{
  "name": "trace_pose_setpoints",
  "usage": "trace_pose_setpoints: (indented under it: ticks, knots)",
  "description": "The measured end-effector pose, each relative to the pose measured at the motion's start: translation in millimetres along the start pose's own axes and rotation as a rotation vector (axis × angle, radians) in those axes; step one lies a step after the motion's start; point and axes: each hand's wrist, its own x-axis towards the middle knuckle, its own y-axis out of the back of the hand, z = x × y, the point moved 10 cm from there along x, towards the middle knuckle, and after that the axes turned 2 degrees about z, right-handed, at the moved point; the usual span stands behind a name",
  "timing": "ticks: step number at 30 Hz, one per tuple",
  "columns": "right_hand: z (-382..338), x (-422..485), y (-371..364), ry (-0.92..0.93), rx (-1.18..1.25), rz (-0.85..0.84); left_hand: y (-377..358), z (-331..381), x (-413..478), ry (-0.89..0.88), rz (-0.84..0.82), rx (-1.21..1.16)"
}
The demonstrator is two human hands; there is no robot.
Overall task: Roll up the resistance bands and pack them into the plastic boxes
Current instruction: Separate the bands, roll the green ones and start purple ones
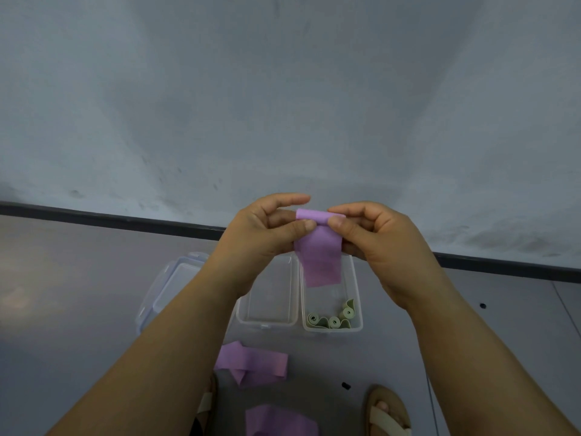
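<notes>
Rolling a purple resistance band (319, 247) between two bare hands above plastic boxes on the floor (78, 278)

The left hand (251, 234) and right hand (380, 237) pinch the band's rolled top edge, fingers (306, 226) clamped on it, its tail hanging down. Below, the right box (356, 309) holds rolled green bands (333, 319); the middle box (267, 303) beside it holds nothing. More purple bands (254, 366) lie nearer, by sandalled feet (390, 410)

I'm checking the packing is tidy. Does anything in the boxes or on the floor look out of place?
Mostly tidy. The green rolled bands in the right clear plastic box look loosened, tails uncurling. The left clear plastic box holds nothing. Two purple bands lie crumpled on the grey floor, unrolled.
</notes>
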Motion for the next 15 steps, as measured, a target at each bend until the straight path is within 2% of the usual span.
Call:
trace_pose_setpoints:
  ticks: [4,8,11,15]
  knots:
    - [2,0,-3,-0.006,0.012,-0.024,-4,-2,-1,0.02,-0.029,0.08]
    - [-5,-4,-10,0.009,-0.083,-0.128,-3,-5,-1,0.048,-0.084,0.065]
    - [-6,-12,-20,-0.019,-0.187,-0.305,-6,-17,-3,0.154,-0.224,0.076]
    - [-6,-27,-38,-0.052,-0.221,-0.535,-24,-26,-15,0.27,-0.454,-0.026]
